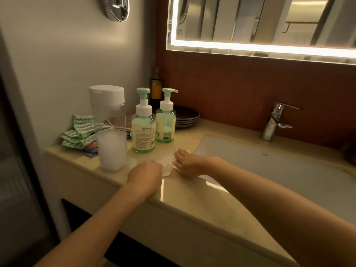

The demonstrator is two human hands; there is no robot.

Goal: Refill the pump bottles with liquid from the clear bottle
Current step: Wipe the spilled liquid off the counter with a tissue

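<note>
The pump bottles [143, 130] stand capped beyond the grip; refilling looks done. The left hand [145, 172] and right hand [189, 164] pinch one tissue [167, 165] between them.

One head-worn wide-angle view, forward and down, close above the counter [192, 201] and sink [269, 166]

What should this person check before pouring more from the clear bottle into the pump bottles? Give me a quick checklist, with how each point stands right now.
1. Hands free: not ok; left hand and right hand both hold a white tissue on the counter.
2. Liquid left in clear bottle: ok; cloudy liquid fills its lower part.
3. Clear bottle open: not ok; its white cap is on.
4. Pump heads off: not ok; nearer pump bottle and farther pump bottle both wear theirs.
5. Bottles upright: ok, all three.
6. Counter dry: cannot tell; it is glossy.
</note>
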